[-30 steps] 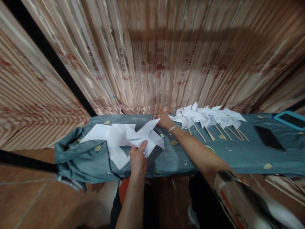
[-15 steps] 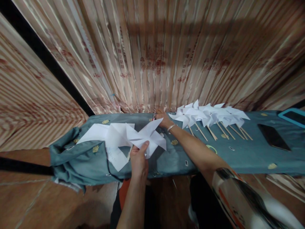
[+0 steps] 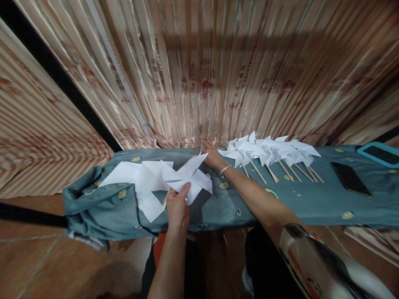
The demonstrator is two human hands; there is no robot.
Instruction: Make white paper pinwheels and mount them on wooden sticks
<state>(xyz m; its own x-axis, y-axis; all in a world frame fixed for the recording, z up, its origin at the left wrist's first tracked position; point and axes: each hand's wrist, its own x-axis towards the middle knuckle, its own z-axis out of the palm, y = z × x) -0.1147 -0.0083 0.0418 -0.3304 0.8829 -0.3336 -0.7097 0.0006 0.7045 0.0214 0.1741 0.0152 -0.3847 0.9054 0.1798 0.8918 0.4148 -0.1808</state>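
My left hand (image 3: pixel 177 205) grips a white paper pinwheel (image 3: pixel 187 176) at its lower edge, holding it over the teal cloth-covered table (image 3: pixel 237 203). Loose white paper sheets (image 3: pixel 137 178) lie just left of it. My right hand (image 3: pixel 212 157), with a bracelet on the wrist, reaches to the far edge of the table beside the pinwheel's upper tip; its fingers are curled down on something small that I cannot make out. A row of several finished white pinwheels on wooden sticks (image 3: pixel 271 155) lies right of that hand.
A black phone (image 3: pixel 349 178) lies on the cloth at the right, and a teal-framed tablet (image 3: pixel 378 153) sits at the far right. A striped patterned curtain (image 3: pixel 202 74) hangs right behind the table. The cloth bunches at the left end (image 3: pixel 84 203).
Both hands keep nearly the same pose. The view has shifted slightly, and the held pinwheel has moved a little left and up.
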